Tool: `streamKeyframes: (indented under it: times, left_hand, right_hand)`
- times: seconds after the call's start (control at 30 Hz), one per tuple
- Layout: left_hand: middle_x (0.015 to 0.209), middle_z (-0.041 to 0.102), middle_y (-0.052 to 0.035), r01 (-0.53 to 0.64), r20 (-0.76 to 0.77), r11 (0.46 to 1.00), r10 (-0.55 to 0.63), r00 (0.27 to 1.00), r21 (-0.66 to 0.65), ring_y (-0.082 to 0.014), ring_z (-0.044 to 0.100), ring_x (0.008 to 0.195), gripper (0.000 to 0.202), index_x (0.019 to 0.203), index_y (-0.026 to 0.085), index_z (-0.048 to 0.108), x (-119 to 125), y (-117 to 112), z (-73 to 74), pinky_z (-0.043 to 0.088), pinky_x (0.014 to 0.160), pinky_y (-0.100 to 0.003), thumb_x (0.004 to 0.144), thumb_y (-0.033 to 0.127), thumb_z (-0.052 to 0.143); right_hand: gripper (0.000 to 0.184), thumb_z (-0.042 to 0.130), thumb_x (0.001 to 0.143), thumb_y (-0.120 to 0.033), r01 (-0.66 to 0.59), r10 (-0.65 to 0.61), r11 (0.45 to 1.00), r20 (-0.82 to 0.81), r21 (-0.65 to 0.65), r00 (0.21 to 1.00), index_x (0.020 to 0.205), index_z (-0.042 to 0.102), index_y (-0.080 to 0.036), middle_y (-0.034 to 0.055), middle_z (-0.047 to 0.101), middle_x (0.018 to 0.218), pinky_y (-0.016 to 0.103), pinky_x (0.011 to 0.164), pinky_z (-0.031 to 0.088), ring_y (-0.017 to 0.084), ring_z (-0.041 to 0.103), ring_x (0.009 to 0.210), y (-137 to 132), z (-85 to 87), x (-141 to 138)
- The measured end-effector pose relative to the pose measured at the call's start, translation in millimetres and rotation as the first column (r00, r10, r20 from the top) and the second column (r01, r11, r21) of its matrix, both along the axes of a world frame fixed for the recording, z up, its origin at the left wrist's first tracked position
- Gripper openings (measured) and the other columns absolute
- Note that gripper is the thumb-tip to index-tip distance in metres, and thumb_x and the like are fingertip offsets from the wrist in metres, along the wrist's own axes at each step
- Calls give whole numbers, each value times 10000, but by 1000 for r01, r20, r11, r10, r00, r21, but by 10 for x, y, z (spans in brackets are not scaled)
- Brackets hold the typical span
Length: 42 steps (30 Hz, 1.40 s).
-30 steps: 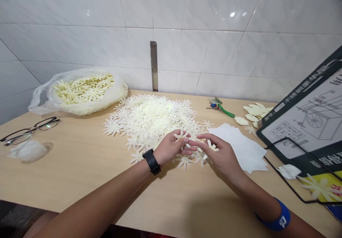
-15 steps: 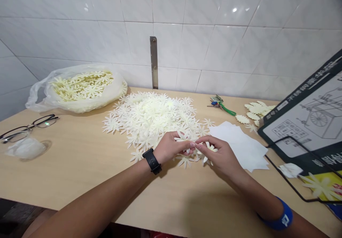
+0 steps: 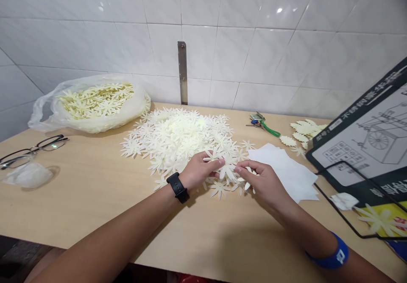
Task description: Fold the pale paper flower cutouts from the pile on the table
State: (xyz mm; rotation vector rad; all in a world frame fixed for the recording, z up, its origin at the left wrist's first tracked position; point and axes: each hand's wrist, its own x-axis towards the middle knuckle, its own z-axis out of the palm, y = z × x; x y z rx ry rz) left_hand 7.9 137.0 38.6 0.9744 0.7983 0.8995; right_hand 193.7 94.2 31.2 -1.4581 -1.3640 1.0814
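Note:
Between thumb and fingers, my left hand (image 3: 200,168) pinches a pale flower cutout (image 3: 227,170) with narrow petals. My right hand (image 3: 262,181), a little to the right and apart from it, is closed on another flower cutout (image 3: 248,180), partly covered by the fingers. Both hands are over the near right edge of a wide heap of flower cutouts (image 3: 178,139) on the table. A loose cutout (image 3: 219,187) lies just below the hands. White sheets of paper (image 3: 286,173) lie under and beyond my right hand.
On the left are a plastic bag (image 3: 127,120) full of cutouts, eyeglasses (image 3: 33,149) and a crumpled white wad (image 3: 28,176). Keys with a green strap (image 3: 270,128) and leaf-like pieces (image 3: 305,128) lie at the back right. A dark printed box (image 3: 365,134) leans at the right, beside a black wire frame (image 3: 340,213).
My hands have drawn apart; their fingertips were touching before. My left hand has moved slightly left and up, and the cutout in it now shows more fully.

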Motion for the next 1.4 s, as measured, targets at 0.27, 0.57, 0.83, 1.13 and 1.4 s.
streamKeyframes:
  times: [0.27, 0.57, 0.83, 1.13, 1.4]
  left_hand:
    - [608, 581, 38, -102, -95, 992, 109, 989, 75, -78, 534, 543, 342, 747, 127, 607, -16, 0, 7, 451, 585, -230, 570, 280, 855]
    - [777, 646, -23, -275, -57, 961, 275, 960, 4, -111, 613, 680, 298, 815, 128, 624, -52, 51, 55, 510, 688, -255, 630, 257, 819]
    - [880, 678, -63, -319, 13, 946, 320, 947, -60, -117, 636, 741, 189, 713, 124, 603, -91, 145, 31, 530, 790, -282, 662, 186, 775]
    - [687, 643, -14, -64, -104, 996, 70, 992, 68, -123, 602, 636, 305, 752, 114, 684, -3, -25, 22, 520, 687, -281, 571, 295, 849]
    - [681, 651, -6, -88, -317, 966, 165, 934, 245, -125, 581, 620, 283, 772, 133, 681, -5, -32, 39, 427, 588, -219, 599, 310, 818]
  right_hand:
    - [311, 692, 762, -487, -18, 18, 1000, -30, 0, 999, 822, 695, -181, -4, 557, 693, 231, 404, 383, 109, 458, 499, 21, -42, -19]
    - [319, 682, 761, -491, 36, -39, 998, -70, -55, 997, 821, 683, -177, 23, 616, 767, 241, 399, 392, 112, 492, 489, 46, -37, 6]
    - [253, 669, 782, -410, 199, -241, 961, 228, 193, 943, 916, 748, -211, 80, 729, 1029, 429, 878, 461, 302, 617, 1038, 116, 15, 88]
    - [274, 673, 777, -445, 26, -39, 991, 94, 134, 995, 888, 740, -203, 50, 710, 868, 316, 623, 473, 219, 625, 736, 23, -8, -5]
    - [300, 714, 747, -470, -37, 38, 999, -49, 32, 998, 871, 739, -198, 22, 660, 716, 264, 494, 425, 150, 548, 556, 30, -17, 4]
